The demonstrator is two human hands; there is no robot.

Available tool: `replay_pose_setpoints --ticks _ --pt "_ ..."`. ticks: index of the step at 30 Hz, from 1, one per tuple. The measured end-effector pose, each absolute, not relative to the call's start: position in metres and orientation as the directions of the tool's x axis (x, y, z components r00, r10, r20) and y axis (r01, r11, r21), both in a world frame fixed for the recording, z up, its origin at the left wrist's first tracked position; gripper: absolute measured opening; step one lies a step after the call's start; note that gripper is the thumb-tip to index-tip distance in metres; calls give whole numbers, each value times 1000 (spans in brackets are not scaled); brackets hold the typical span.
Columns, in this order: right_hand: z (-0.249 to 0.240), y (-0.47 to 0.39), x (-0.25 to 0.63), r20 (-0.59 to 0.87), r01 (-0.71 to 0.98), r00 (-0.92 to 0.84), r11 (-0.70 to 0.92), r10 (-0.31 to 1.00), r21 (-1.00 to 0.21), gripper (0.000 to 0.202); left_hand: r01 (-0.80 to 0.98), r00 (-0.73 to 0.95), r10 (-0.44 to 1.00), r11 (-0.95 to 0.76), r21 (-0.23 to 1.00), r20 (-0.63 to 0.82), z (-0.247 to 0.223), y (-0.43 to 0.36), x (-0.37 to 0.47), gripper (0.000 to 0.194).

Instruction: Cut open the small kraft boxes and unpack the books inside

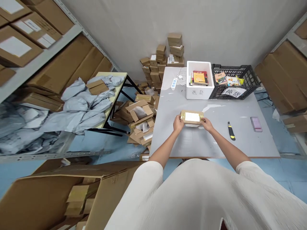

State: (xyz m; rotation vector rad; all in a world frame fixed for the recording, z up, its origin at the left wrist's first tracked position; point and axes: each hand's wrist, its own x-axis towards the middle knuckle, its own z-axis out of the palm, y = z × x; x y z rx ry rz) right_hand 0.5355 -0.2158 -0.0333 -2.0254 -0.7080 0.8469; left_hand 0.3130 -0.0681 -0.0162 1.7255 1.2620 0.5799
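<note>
A small brown cardboard box [192,117] with a white label on top and tape at its ends is held between my two hands over the grey table [168,140]. My left hand [178,123] grips its left end, and my right hand [207,124] pinches the right end. To the right of my right hand lies a black and yellow utility knife [231,131]. Farther right is a pinkish-purple phone-like item [256,124], partly pixelated.
At the table's back stand a white foam box [198,94] with books and a black crate [254,83] with packets, beside a power strip [174,83]. Opened cartons [141,111] pile up left of the table. A big carton [115,185] is at lower left.
</note>
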Motion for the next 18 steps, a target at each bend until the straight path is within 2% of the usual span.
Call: replay_pose_setpoints --ticks 4,8,12,18 --pt "-31 -213 526 -301 190 644 -528 704 -828 44 517 341 918 -3 856 -202 -28 -68 305 38" --pt "-31 -226 529 -277 174 712 -544 645 -821 44 520 385 881 40 853 -276 -37 -76 310 49" --pt "-31 -252 545 -254 155 780 -569 573 -807 41 512 456 844 10 859 -282 -44 -91 330 56" --pt "-30 -289 575 -236 127 829 -581 508 -804 40 504 537 802 -58 861 -260 -52 -122 368 56"
